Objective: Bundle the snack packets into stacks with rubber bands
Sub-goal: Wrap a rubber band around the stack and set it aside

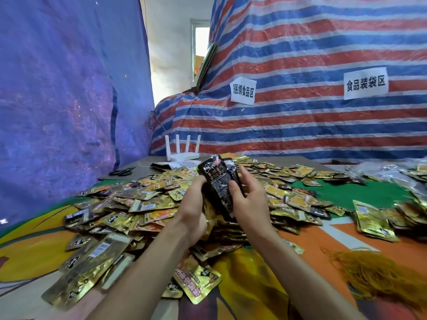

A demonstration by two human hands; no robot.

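Both hands are gripping the black packet stack (219, 188): left hand (193, 204), right hand (248, 199), squaring it up; next it's needing a rubber band (379, 273) from the pile off to the right hand's side.

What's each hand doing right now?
Left hand: grips the stack of dark packets.
Right hand: grips the same stack.

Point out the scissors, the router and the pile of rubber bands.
scissors (120, 173): head view, on the dark handles.
router (184, 156): head view, on the white body.
pile of rubber bands (379, 273): head view, on its middle.
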